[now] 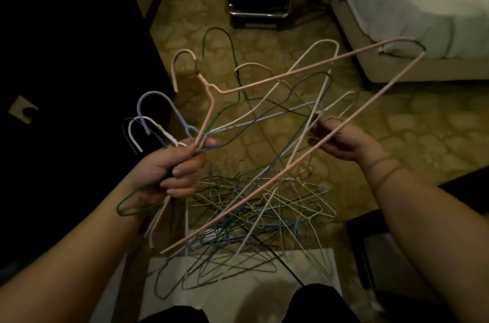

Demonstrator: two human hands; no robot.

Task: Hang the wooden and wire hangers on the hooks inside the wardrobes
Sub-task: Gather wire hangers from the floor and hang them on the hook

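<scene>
My left hand (172, 169) grips a bunch of several wire hangers (156, 124) by their necks, hooks pointing up: lilac, white, dark blue, green. A large pink wire hanger (304, 70) spans the middle of the head view; its neck runs into my left hand and its long bottom bar passes through my right hand (341, 142), whose fingers curl round that bar and some thin pale wires. Below both hands lies a tangled pile of wire hangers (254, 219), partly on a white sheet (315, 277) on the floor. No wooden hanger shows.
A dark wardrobe (66, 58) fills the left side, its inside too dark to read. A bed with a white cover (412, 5) stands at the right. A dark metal-framed stand (258, 5) is straight ahead on the patterned floor (423, 121). My knees are at the bottom edge.
</scene>
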